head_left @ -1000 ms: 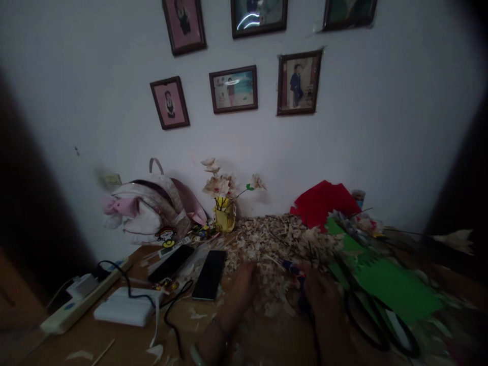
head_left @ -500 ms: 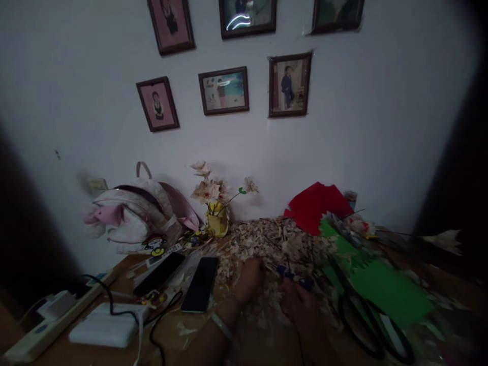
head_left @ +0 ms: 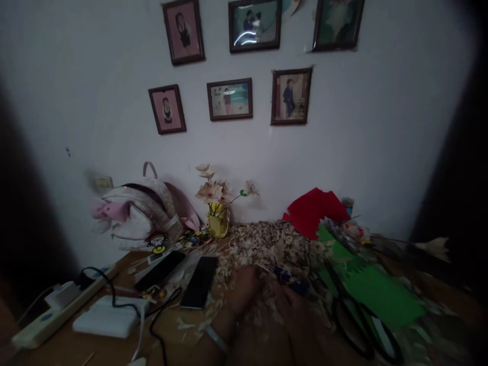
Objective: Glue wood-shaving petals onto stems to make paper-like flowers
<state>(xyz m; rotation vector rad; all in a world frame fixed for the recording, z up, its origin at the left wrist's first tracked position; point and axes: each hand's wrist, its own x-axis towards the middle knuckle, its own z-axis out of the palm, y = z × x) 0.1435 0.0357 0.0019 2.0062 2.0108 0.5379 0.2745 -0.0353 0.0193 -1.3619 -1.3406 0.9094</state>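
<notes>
Left hand (head_left: pixel 245 287) and right hand (head_left: pixel 292 305) are by thin tan scraps (head_left: pixel 259 241) heaped toward the brown tabletop's (head_left: pixel 171 323) back edge; I can't tell either grip.

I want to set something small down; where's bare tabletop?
Mostly bare: the near table between the black cable and left forearm, a few scraps on it. Crowded: the back, heaped with shavings; the right, with scissors and green sheet.

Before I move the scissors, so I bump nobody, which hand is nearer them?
Right. The right hand is left of the scissors in view, with a gap; the left hand is farther left.
</notes>
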